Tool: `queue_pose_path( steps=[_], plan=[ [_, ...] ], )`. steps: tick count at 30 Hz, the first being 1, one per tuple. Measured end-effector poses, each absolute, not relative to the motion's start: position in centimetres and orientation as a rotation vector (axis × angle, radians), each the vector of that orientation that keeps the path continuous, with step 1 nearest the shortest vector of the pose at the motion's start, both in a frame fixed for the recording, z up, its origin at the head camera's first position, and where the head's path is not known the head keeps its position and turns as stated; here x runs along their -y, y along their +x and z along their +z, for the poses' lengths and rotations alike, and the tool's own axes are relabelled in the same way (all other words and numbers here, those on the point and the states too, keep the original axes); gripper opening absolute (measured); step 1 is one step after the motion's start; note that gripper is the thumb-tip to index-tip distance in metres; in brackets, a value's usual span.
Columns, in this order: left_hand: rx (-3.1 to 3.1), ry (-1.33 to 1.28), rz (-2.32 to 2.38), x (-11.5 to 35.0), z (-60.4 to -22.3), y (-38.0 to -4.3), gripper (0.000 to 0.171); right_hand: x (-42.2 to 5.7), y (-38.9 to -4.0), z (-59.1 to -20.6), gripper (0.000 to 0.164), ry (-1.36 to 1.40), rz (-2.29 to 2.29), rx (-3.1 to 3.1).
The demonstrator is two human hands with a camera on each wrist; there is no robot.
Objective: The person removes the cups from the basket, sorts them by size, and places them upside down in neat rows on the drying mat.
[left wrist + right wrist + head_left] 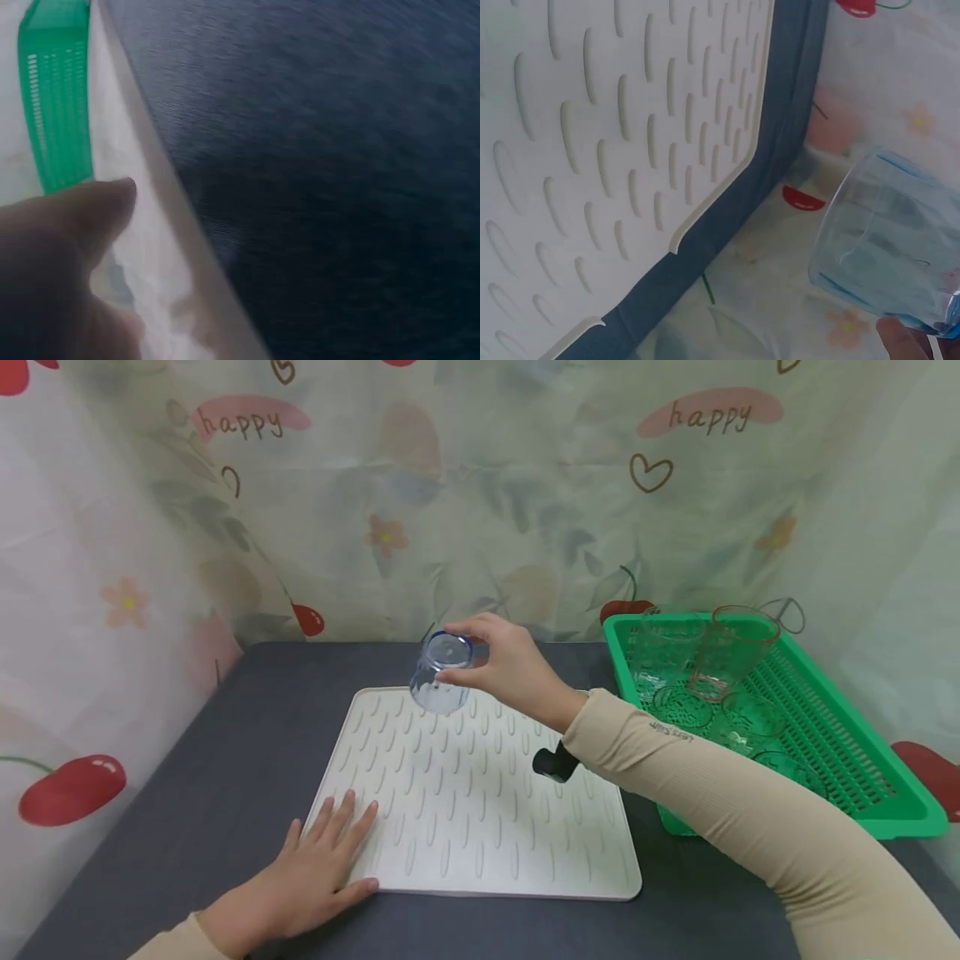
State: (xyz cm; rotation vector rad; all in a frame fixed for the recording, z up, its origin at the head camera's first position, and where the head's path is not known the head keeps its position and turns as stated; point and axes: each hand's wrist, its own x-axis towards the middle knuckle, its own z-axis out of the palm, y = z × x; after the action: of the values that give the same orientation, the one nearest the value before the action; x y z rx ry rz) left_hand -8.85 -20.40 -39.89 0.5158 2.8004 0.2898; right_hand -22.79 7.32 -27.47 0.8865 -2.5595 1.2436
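In the head view my right hand point(513, 667) pinches a clear, blue-tinted drinking glass point(435, 689) between thumb and fingers, near its blue-edged base. The glass tilts with its base up and its wider mouth down, above the far edge of a white ridged mat point(480, 827). In the right wrist view the glass point(900, 240) shows at the right, with a fingertip at its base. My left hand point(315, 868) lies with spread fingers on the mat's near left corner. The left wrist view shows the left thumb point(105, 210) by the mat's edge.
At the right a green slotted basket point(847, 727) holds several clear glasses, among them a tall pink-rimmed one point(727, 656). The mat lies on a dark grey tabletop point(247, 735). A patterned curtain point(480, 493) hangs behind. A black device point(555, 764) sits beneath my right wrist.
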Motion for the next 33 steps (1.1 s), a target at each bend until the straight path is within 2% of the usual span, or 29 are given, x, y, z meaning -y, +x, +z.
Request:
queue_pose_path(
  steps=[10,27,33],
  plan=[
    [-2.809,0.507,0.305,21.0,-41.3,-8.8,0.082,-4.5,-24.3,-30.1,0.057,0.806,1.26,2.666],
    [-2.801,0.486,0.281,22.0,-42.5,-8.9,0.083,1.4,-25.8,-36.6,0.055,0.678,1.253,2.667],
    [-2.819,0.494,0.294,22.1,-42.9,-9.1,0.085,2.4,-26.4,-37.3,0.056,0.636,1.202,2.7]
  ],
)
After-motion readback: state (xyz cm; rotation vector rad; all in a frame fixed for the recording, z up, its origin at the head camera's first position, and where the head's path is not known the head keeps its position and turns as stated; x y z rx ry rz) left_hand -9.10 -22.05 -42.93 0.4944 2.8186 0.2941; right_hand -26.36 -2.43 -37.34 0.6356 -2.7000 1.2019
